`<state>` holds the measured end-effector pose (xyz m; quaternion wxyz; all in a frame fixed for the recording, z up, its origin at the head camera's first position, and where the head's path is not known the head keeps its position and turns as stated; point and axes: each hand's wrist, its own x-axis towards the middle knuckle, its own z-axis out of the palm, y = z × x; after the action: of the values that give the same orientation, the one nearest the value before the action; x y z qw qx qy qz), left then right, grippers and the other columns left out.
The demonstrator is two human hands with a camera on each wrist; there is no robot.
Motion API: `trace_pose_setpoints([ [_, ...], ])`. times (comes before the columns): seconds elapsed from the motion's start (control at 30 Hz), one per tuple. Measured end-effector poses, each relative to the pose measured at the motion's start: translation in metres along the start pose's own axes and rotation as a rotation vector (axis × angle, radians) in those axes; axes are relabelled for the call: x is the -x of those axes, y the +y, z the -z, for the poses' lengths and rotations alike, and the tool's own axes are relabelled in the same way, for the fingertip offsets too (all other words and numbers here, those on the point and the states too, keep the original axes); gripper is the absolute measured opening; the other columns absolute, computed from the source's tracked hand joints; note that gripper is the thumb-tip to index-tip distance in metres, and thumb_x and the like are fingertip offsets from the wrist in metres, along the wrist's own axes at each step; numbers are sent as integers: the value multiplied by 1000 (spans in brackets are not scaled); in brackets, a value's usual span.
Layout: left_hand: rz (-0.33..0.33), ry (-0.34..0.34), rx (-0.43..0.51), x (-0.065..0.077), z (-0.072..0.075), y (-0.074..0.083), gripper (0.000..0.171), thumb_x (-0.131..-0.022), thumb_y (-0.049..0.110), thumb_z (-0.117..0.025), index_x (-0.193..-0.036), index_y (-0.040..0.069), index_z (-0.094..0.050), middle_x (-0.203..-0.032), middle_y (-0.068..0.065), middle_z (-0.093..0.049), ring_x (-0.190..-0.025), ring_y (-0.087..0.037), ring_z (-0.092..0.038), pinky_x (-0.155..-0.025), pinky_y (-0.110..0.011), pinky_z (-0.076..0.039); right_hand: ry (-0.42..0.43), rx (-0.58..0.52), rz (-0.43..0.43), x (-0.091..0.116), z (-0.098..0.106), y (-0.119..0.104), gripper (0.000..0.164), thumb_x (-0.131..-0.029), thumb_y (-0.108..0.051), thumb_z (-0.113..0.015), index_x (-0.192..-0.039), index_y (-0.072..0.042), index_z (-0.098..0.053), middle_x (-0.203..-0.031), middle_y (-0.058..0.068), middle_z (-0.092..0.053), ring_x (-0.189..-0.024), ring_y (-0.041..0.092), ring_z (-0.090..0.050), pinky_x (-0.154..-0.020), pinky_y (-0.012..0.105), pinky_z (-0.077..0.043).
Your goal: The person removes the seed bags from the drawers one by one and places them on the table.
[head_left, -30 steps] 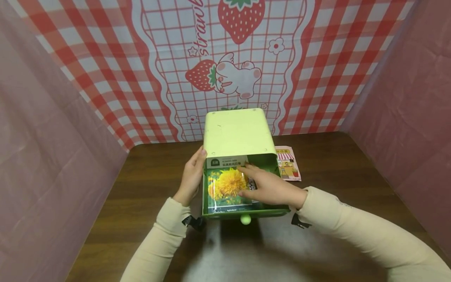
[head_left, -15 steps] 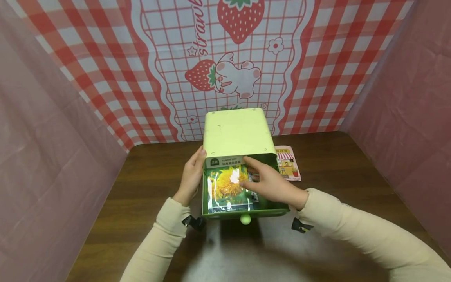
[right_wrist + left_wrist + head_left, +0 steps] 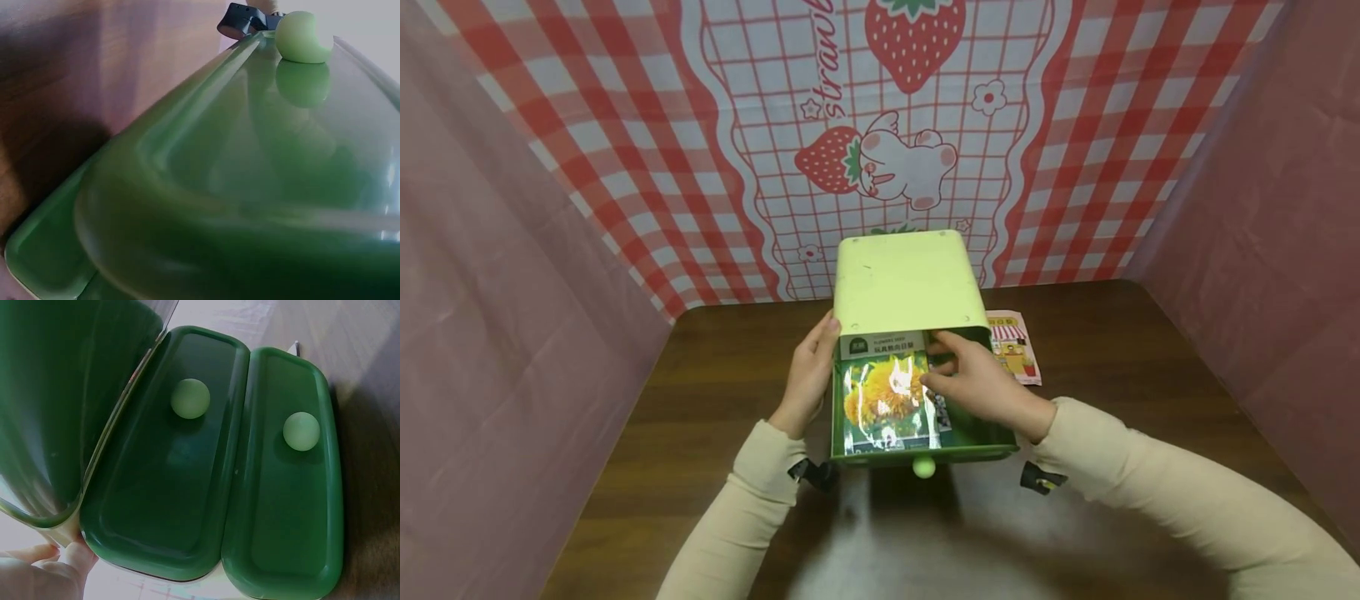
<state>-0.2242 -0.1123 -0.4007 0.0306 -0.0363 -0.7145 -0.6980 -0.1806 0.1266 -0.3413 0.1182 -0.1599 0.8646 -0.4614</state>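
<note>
- Just left of our right fingers [image 3: 936,382], the flower packet [image 3: 883,396] lies in the drawer [image 3: 977,454], its long side running front to back.
- Our right hand [image 3: 983,387] is nearer, half curled; we can't tell if it pinches.
- Our left hand [image 3: 807,367], fingers nearly straight, touches the box [image 3: 910,279].

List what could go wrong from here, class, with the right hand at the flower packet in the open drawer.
1. The flower packet might catch on the way out: its top edge lies close to the cabinet.
2. The patterned item it partly covers could get dragged along.
3. The drawer stands pulled out, so pressure from the right hand might tip it.
</note>
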Motion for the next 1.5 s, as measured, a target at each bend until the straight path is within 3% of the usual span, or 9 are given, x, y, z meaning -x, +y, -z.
trace_pose_setpoints([
  [0.13,-7,4,-8,0,-1,1,59,-102,48,-45,-150,15,-41,-156,-2,-39,-147,-19,-31,-124,-40,-25,-3,-6,-10,-1,3,1,73,-95,-14,-61,-152,8,-21,-134,27,-54,-100,29,-68,-66,28,-53],
  [0.37,1,7,3,0,-1,1,58,-102,46,-45,-150,14,-40,-157,-3,-38,-147,-20,-31,-124,-41,-25,-73,-92,-84,-7,5,4,68,-98,-13,-56,-149,14,-20,-114,24,-66,-88,19,-69,-81,36,-61],
  [0.5,9,11,4,0,-2,0,58,-102,48,-45,-150,15,-40,-157,-2,-38,-146,-19,-31,-123,-40,-27,-112,-191,-145,-11,6,5,61,-97,-9,-56,-146,14,-27,-113,26,-66,-83,16,-68,-80,35,-62],
  [0.63,17,9,5,0,-1,0,59,-101,50,-46,-150,17,-40,-157,0,-39,-146,-17,-32,-123,-39,-27,-144,-206,-170,-12,4,5,57,-95,-9,-58,-142,14,-32,-108,22,-67,-78,14,-67,-77,34,-62],
  [0.73,18,6,8,0,-1,0,59,-101,50,-46,-150,18,-40,-156,1,-38,-146,-16,-32,-123,-38,-27,-172,-193,-177,-12,2,4,28,-94,-8,-60,-114,10,-50,-83,11,-62,-74,14,-65,-74,34,-63],
  [0.8,16,5,10,1,-1,0,60,-101,51,-46,-150,18,-40,-157,1,-38,-146,-16,-31,-123,-38,-27,-191,-174,-170,-11,0,2,14,-93,-7,-61,-89,2,-51,-72,4,-54,-72,15,-64,-72,34,-63],
  [0.9,14,0,15,1,-1,0,60,-100,51,-46,-150,18,-40,-156,1,-39,-146,-17,-32,-123,-39,-27,-219,-141,-162,-9,-2,2,32,-92,-8,-63,-71,-9,-39,-65,1,-46,-68,16,-63,-69,34,-63],
  [1.13,18,6,6,1,-1,0,60,-101,51,-45,-150,18,-40,-157,1,-38,-146,-16,-31,-124,-38,-26,-261,-135,-164,-7,-7,3,29,-94,-8,-61,-74,-10,-40,-64,1,-44,-59,15,-57,-62,32,-61],
  [1.5,21,-2,17,1,-1,1,59,-101,50,-46,-150,18,-40,-157,0,-38,-146,-16,-32,-123,-39,-28,-142,-94,-184,-4,-2,-1,36,-98,-18,-60,-67,-10,-44,-58,1,-44,-54,14,-53,-63,32,-61],
])
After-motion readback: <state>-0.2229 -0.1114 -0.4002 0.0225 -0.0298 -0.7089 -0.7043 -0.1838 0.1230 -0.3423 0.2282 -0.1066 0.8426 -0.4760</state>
